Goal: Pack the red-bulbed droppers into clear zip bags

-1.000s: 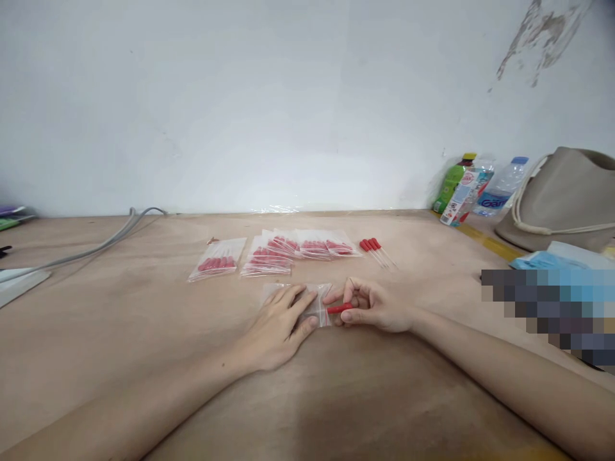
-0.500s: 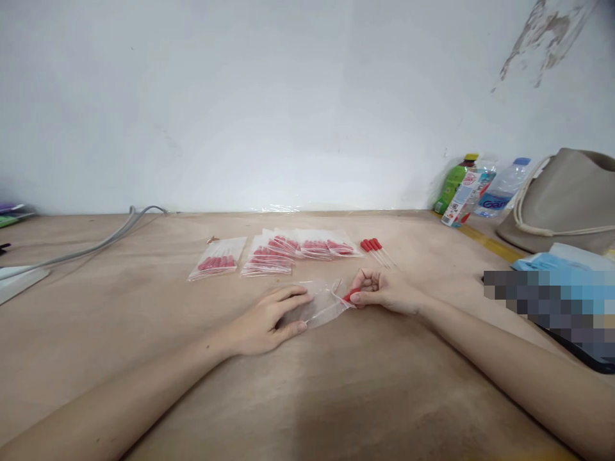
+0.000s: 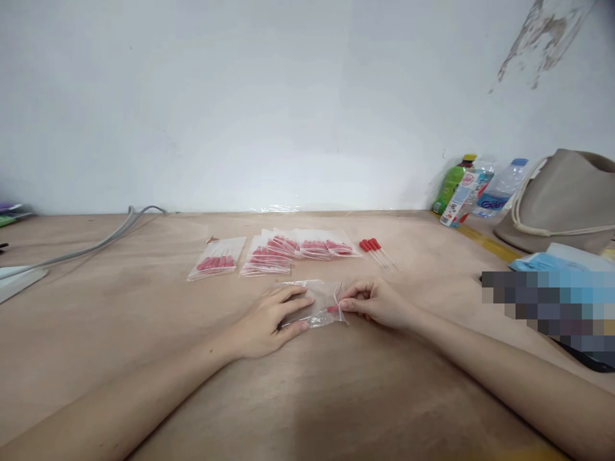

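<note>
A clear plastic bag (image 3: pixel 321 296) lies flat on the table between my hands. My left hand (image 3: pixel 269 320) rests on its left part, fingers spread and the thumb apart, pressing it down. At the bag's mouth on the right, my right hand (image 3: pixel 369 302) is closed, thumb and fingers pinched on a dropper. The dropper's red bulb (image 3: pixel 332 309) shows inside the mouth; the rest is hidden by the fingers. Several loose droppers (image 3: pixel 369 245) with red bulbs and thin clear stems lie beyond my right hand.
Filled bags of red droppers (image 3: pixel 269 253) overlap farther back, with another filled bag (image 3: pixel 218 259) to their left. A grey cable (image 3: pixel 110 240) runs along the left. At right stand bottles (image 3: pixel 502 189), a carton (image 3: pixel 460 198), a beige bag (image 3: pixel 562 198) and a blue mask (image 3: pixel 548 262).
My right hand has moved slightly left and down, and the red bulb is now within the bag's mouth. My left hand stays on the bag.
</note>
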`<state>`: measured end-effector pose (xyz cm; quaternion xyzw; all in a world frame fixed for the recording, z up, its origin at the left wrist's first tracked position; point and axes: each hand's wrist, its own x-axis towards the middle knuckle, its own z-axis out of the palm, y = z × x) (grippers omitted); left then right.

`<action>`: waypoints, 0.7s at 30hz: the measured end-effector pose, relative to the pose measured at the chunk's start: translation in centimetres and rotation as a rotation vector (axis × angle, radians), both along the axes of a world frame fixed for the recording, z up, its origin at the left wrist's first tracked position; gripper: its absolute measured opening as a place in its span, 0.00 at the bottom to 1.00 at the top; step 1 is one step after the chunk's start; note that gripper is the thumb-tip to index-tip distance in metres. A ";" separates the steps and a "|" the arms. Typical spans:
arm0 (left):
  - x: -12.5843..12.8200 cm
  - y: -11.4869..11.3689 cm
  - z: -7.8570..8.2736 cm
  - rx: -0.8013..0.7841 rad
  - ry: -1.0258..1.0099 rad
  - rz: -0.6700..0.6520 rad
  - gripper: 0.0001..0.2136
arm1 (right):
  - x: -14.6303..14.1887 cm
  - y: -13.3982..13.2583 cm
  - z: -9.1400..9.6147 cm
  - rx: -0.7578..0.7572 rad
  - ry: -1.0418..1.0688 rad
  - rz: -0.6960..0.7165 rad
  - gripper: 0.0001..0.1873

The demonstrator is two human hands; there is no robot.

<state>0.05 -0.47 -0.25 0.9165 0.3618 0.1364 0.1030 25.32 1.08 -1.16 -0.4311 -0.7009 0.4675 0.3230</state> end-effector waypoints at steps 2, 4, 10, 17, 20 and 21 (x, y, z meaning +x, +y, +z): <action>0.1 0.0 -0.1 0.012 -0.001 0.002 0.20 | -0.4 -0.4 0.0 0.037 -0.038 0.018 0.18; 0.1 0.0 -0.1 0.024 -0.001 0.005 0.20 | -0.7 -0.9 0.1 0.064 -0.079 0.041 0.19; 0.6 -0.3 -0.1 0.058 -0.011 0.024 0.20 | -1.3 -1.6 0.2 0.068 -0.149 -0.073 0.12; 0.5 0.0 0.1 -0.015 -0.092 0.014 0.20 | -1.0 -0.8 -0.2 -0.145 0.168 -0.246 0.14; 0.3 0.2 0.1 -0.043 -0.101 0.007 0.22 | -0.9 -0.8 -0.3 -0.141 0.206 -0.275 0.16; 0.2 0.2 0.1 -0.046 -0.097 0.004 0.22 | -0.9 -0.8 -0.3 -0.137 0.210 -0.286 0.16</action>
